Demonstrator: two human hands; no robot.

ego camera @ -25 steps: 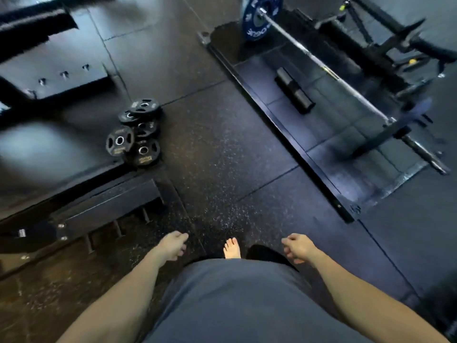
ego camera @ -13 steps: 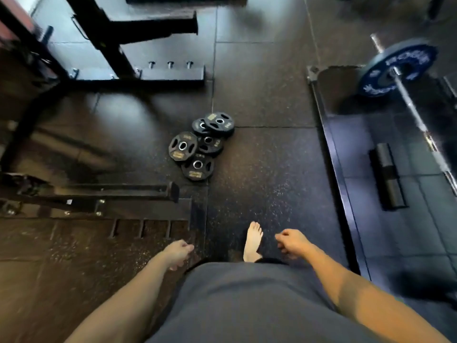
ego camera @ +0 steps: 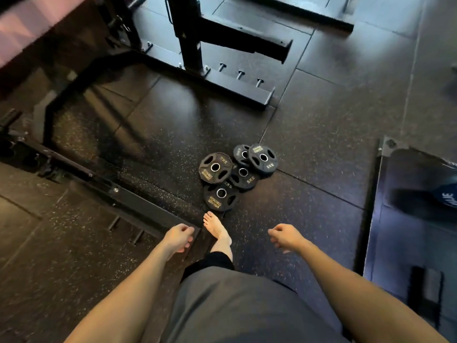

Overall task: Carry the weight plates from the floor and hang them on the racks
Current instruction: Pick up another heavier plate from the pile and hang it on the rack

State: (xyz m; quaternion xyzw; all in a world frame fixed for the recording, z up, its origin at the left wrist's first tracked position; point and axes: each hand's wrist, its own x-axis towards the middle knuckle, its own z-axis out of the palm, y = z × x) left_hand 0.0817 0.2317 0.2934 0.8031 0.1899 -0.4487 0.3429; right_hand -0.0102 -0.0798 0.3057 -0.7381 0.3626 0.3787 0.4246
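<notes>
Black round rubbery-looking weight plates (ego camera: 235,175) piled just ahead of both loose, empty grips: left hand (ego camera: 178,237), right hand (ego camera: 286,237).

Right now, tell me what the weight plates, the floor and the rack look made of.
Weight plates: probably rubber-coated, matte black skin with molded grip holes; the shiny centre rings look like steel.
Floor: likely rubber tiles, dark with pale flecks and visible seams.
Rack: seemingly painted steel, square black tubing fixed with bolts.
Both hands, left and right, hold nothing.
</notes>
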